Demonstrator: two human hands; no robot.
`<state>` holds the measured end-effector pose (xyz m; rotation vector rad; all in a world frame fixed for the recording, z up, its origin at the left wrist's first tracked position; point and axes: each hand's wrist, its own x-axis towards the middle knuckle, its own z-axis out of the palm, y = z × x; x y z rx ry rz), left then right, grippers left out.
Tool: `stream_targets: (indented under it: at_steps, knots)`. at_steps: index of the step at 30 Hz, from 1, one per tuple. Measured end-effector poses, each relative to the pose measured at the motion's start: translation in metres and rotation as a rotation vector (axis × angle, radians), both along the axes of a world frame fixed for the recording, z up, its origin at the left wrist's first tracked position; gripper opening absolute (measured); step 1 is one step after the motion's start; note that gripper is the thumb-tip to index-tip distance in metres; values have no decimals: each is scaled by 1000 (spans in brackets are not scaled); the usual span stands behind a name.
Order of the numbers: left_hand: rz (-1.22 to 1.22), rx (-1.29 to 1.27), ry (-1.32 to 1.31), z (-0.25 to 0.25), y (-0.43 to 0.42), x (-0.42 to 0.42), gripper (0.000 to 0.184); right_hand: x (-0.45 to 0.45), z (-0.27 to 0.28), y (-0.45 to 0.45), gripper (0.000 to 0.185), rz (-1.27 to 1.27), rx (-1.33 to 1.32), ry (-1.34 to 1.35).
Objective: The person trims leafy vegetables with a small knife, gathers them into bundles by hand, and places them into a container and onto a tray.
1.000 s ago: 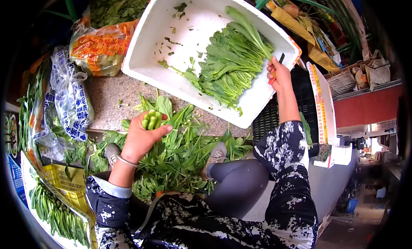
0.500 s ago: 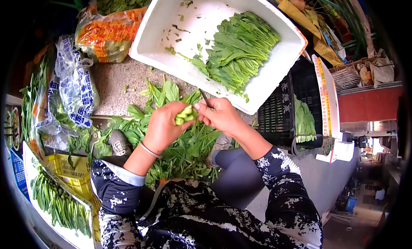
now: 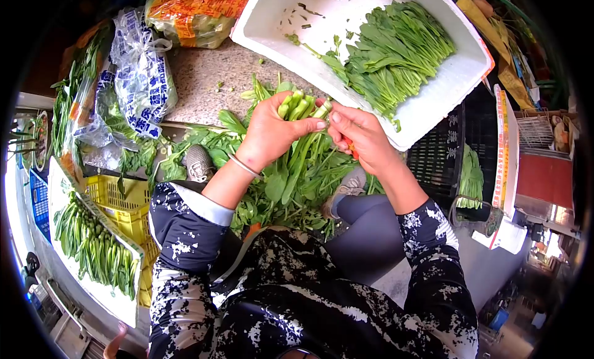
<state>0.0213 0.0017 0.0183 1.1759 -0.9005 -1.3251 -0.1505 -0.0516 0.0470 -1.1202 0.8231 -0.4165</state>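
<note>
My left hand [image 3: 269,133] is closed round a small bunch of leafy greens [image 3: 300,105], with the thick pale-green cut ends pointing up. My right hand [image 3: 365,139] is close beside it, its thumb and fingers at one stem's end. A small knife shows only by its orange-red handle [image 3: 352,150] within the right hand; its blade is hidden now. Under both hands lies a heap of loose greens [image 3: 278,192] on the ground, between my shoes.
Ahead stands a white foam box [image 3: 266,25] with neatly laid greens [image 3: 402,56]. At right is a black crate [image 3: 436,145]. Plastic bags [image 3: 142,68] lie at left, near a yellow crate [image 3: 117,195] and a white tray [image 3: 93,278] of bundled greens. Another person's limb [image 3: 116,341] shows bottom left.
The view has shifted, so the surroundings appear farther right and higher or lower. The knife's dark blade, visible earlier, is now hidden, and my right fingers have come onto a stem end.
</note>
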Motion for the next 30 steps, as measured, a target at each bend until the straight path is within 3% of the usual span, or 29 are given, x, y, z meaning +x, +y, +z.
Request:
stream_targets:
  at_steps: [5,7,8,10,12,14,16,20,22,26,28,30]
  knots:
    - [2,17,-14,5,1,0,26,-3,-13,-3,32,-55,-78,78]
    - [17,10,-98,7,2,-2,25,-12,-20,-11,35,32,222,-15]
    - [0,-4,-88,7,2,0,25,-16,-26,-15,35,14,208,-8]
    - [5,45,-226,7,2,6,26,-22,-45,-21,32,-13,92,238]
    - [79,46,-197,11,2,13,24,-32,-65,-29,39,76,-86,511]
    - [100,83,-96,18,5,18,25,-36,-43,-44,39,273,122,633]
    - [58,150,11,17,5,24,26,-47,-64,-70,29,-80,-416,670]
    - [7,316,198,15,5,25,28,-106,-77,-182,18,-969,-403,472]
    - [11,329,232,17,2,22,27,-130,-82,-231,22,-1272,-166,474]
    - [-22,334,276,15,-5,19,23,-140,-81,-256,23,-1252,-22,503]
    - [-40,329,271,9,-7,19,21,-138,-85,-262,28,-1482,12,417]
    - [-16,346,290,7,-6,19,19,-139,-84,-260,29,-1485,27,468]
